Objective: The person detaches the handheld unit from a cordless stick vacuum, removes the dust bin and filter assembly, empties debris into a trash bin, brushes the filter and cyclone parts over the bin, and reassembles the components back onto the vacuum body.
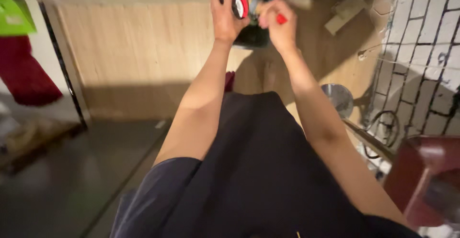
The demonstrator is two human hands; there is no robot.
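Red-rimmed round object [238, 1] gripped by raised left hand [225, 17].

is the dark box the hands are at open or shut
Open, as far as shows: the dark box has no lid across its top, and the left hand holds a red round thing at its mouth.

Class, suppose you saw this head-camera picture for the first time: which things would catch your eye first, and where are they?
First, two bare arms stretch up the middle to the top edge, where the left hand grips a round red-and-white reel and the right hand pinches a small red piece over a dark container. Then the white tiled wall at right.
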